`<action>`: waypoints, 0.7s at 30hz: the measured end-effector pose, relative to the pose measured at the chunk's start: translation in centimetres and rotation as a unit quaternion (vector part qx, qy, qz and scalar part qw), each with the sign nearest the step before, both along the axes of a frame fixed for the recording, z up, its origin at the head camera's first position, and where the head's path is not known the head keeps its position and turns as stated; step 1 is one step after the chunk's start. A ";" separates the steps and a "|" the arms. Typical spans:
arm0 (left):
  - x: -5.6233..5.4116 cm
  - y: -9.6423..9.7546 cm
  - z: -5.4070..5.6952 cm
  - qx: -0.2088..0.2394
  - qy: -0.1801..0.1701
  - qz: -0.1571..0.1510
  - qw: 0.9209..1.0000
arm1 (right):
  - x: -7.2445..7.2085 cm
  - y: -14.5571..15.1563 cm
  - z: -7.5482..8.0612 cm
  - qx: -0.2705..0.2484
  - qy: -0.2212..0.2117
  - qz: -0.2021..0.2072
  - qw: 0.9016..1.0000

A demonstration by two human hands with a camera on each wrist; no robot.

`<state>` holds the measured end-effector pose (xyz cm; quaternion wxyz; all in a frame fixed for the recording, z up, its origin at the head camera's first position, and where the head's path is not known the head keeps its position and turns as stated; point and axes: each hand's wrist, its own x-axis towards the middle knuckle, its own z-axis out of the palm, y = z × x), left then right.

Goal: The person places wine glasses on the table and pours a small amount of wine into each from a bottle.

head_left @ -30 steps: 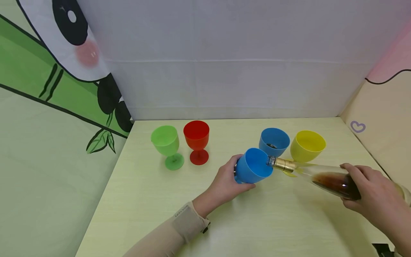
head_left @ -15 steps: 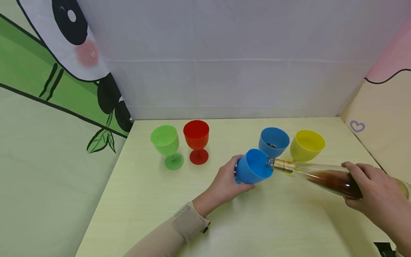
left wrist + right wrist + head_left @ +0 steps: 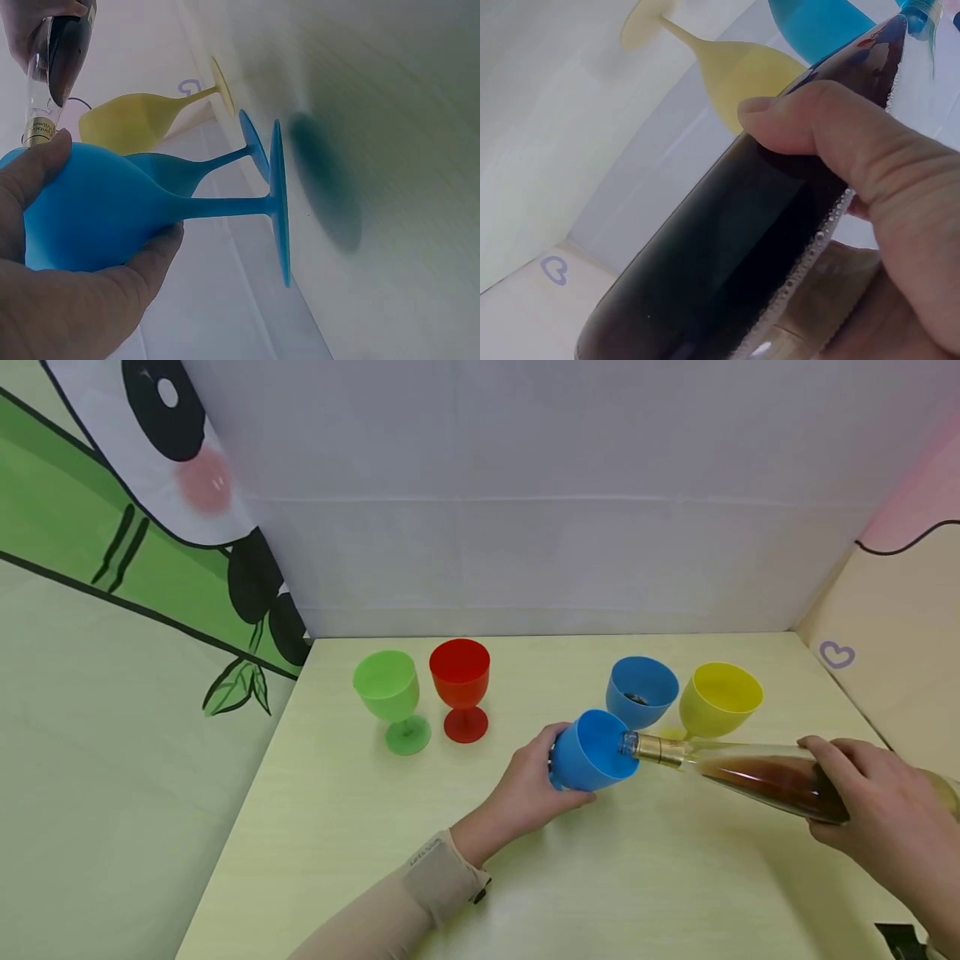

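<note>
My left hand [image 3: 528, 793] grips the bowl of a blue goblet [image 3: 581, 764], which tilts to the right. In the left wrist view, the foot of this goblet [image 3: 279, 202] hangs above the table with a shadow beneath it. My right hand [image 3: 892, 827] holds a clear glass bottle [image 3: 765, 777] by its body, tipped almost level. Its gold-banded neck points left, with the mouth just inside the goblet's rim. Dark brown liquid [image 3: 727, 217] with bubbles along its edge lies in the bottle. I cannot make out any liquid in the held goblet.
Behind the held goblet stand another blue goblet [image 3: 642, 693], with something dark inside, and a yellow goblet [image 3: 720, 697]. Green [image 3: 387, 689] and red [image 3: 460, 677] goblets stand at the left. The pale table [image 3: 337, 860] meets a cloth wall [image 3: 555, 568] at the back.
The bottle has tipped slightly further, and its dark liquid has spread along the body toward the neck. The left hand and its goblet have hardly moved.
</note>
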<state>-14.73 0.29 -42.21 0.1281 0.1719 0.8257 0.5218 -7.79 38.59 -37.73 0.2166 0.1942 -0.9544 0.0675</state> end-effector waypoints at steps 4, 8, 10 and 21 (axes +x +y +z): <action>0.0 -0.1 0.1 -0.003 0.002 0.001 1.000 | 0.1 -0.2 0.2 0.000 -0.005 -0.004 1.000; 0.0 -0.1 0.2 -0.009 0.005 0.001 1.000 | 0.2 -0.3 0.4 0.002 -0.011 -0.012 1.000; 0.0 -0.1 0.1 -0.011 0.006 0.001 1.000 | 0.3 -0.4 0.5 0.003 -0.011 -0.014 1.000; 0.0 -0.1 0.0 -0.012 0.004 -0.002 1.000 | 0.2 -0.5 0.6 0.006 -0.003 -0.004 1.000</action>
